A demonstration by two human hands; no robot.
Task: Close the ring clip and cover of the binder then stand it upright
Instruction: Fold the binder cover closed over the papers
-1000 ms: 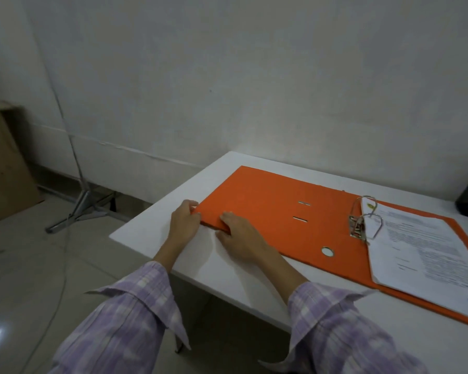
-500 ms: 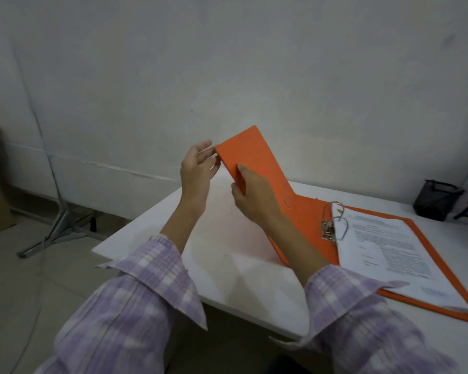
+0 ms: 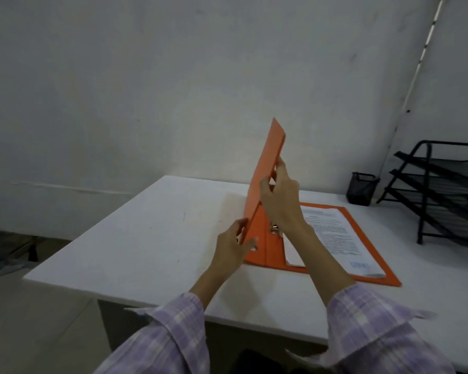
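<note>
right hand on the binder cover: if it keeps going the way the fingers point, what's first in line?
The right hand grips the raised cover, fingers pointing up and away along its edge. Beyond the cover, probably only the bare wall; the way looks free, though depth is unclear.

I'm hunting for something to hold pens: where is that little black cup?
The black cup stands at the far right of the white table, by the wall, between the orange binder and the black tray rack.

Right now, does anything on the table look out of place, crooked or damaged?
Nothing stands out. The binder lies flat with its cover raised by both hands, and the papers sit squarely in it. The cup and tray rack stand upright.
</note>
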